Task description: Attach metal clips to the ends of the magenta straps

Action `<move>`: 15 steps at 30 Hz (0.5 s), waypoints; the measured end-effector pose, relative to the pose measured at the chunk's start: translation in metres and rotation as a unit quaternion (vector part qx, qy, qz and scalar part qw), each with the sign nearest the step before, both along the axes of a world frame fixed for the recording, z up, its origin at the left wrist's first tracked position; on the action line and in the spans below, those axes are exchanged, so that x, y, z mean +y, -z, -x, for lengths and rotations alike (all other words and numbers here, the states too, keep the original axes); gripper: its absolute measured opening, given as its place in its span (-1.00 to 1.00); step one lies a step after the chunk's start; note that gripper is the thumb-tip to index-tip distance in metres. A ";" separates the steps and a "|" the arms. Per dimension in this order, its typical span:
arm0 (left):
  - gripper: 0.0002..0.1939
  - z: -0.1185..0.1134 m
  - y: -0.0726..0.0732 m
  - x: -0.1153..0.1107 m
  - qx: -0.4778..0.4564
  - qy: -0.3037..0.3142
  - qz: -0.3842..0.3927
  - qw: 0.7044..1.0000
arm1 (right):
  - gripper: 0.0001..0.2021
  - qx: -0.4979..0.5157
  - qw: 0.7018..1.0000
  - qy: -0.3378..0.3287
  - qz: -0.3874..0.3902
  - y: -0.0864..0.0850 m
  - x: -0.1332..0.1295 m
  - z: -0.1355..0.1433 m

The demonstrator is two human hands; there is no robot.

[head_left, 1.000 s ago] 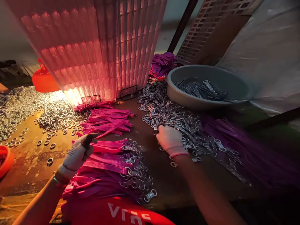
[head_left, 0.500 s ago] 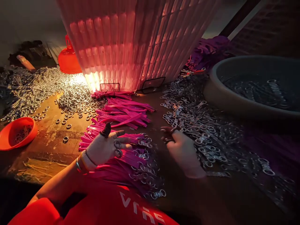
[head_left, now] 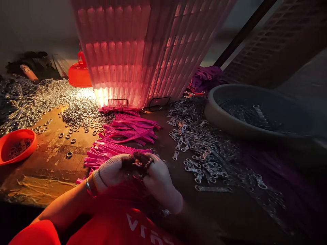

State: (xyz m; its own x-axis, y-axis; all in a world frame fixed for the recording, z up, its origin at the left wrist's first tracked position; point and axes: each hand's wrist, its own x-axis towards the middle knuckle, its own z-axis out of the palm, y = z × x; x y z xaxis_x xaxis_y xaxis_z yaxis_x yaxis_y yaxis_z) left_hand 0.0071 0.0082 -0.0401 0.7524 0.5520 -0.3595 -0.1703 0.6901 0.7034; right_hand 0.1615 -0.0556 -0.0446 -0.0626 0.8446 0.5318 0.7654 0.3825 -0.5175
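My left hand (head_left: 114,170), in a pale glove with dark fingertips, meets my right hand (head_left: 159,178) above the near end of the pink straps (head_left: 102,153). The fingers of both hands are closed together around something small and dark that I cannot make out. Below and behind the hands, the straps lie in rows, and their metal ends are mostly hidden. To the right of my right hand spreads a heap of metal clasps (head_left: 209,166).
A red lamp (head_left: 79,75) lights a pile of metal rings (head_left: 81,114). A ribbed clear panel (head_left: 122,64) stands at the back. An orange bowl (head_left: 32,143) is at the left, a large grey basin (head_left: 213,107) at the right.
My hands have come together over the straps. My left hand, spread before with rings on its fingers, has closed, and my right hand has moved left. The view has shifted slightly.
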 end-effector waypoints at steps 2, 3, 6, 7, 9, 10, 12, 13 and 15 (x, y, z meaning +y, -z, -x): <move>-0.74 0.003 0.001 -0.001 0.021 -0.004 -0.014 1.000 | -0.78 -0.010 1.000 0.003 -0.016 0.000 -0.008 -0.001; -0.75 0.004 0.000 -0.002 0.034 -0.005 -0.028 0.999 | -0.77 -0.014 1.000 0.007 -0.017 0.001 -0.012 -0.002; -0.70 0.008 -0.010 -0.004 0.076 -0.033 -0.090 0.992 | -0.59 0.000 0.999 0.036 0.022 0.000 -0.022 -0.003; -0.68 0.009 -0.013 -0.005 0.089 -0.053 -0.119 0.988 | -0.54 0.017 0.997 0.049 0.049 -0.001 -0.024 -0.003; -0.63 0.008 -0.019 -0.007 0.112 -0.086 -0.183 0.973 | -0.52 0.044 0.992 0.057 0.105 -0.003 -0.025 -0.003; -0.62 0.007 -0.021 -0.008 0.124 -0.095 -0.217 0.964 | -0.55 0.049 0.990 0.052 0.125 -0.005 -0.024 -0.002; -0.63 0.002 -0.021 -0.009 0.149 -0.092 -0.263 0.949 | -0.62 0.035 0.987 0.038 0.152 -0.008 -0.021 0.001; -0.64 0.000 -0.021 -0.009 0.159 -0.091 -0.273 0.944 | -0.66 0.017 0.986 0.040 0.163 -0.010 -0.019 0.003; -0.68 -0.005 -0.018 -0.008 0.168 -0.093 -0.266 0.945 | -0.77 -0.037 0.979 0.066 0.190 -0.013 -0.015 0.007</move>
